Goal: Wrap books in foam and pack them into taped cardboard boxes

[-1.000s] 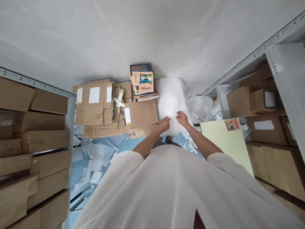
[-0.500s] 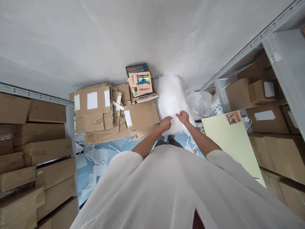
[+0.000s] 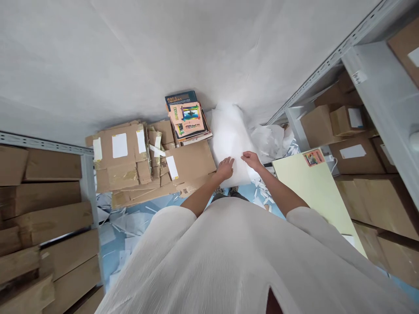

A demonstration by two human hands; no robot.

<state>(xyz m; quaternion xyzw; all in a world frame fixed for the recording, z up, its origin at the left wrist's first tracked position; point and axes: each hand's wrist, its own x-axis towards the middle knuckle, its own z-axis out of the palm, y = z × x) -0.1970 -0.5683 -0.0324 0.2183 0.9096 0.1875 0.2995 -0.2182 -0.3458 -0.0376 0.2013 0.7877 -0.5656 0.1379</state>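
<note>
In front of my legs stands a tall, puffy bundle of white packing foam sheet (image 3: 231,135), leaning back toward the wall. My left hand (image 3: 225,168) rests on its near part, with the fingers laid forward over the foam and a little apart. My right hand (image 3: 251,159) is at the right edge of the foam with thumb and fingers pinched together, seemingly on a thin edge of the sheet. To the left of the foam is a stack of books (image 3: 189,118), a pink-covered one on top.
Flattened cardboard boxes (image 3: 191,161) are piled at the left. Shelves on both sides hold cardboard cartons (image 3: 379,200). A pale yellow board (image 3: 307,187) carrying a small pink booklet (image 3: 313,157) stands at the right. Paper scraps (image 3: 131,218) litter the blue floor.
My left hand has changed from a pinch to fingers laid on the foam, slightly left. My right hand stays pinched at the foam's right side. The view has turned slightly.
</note>
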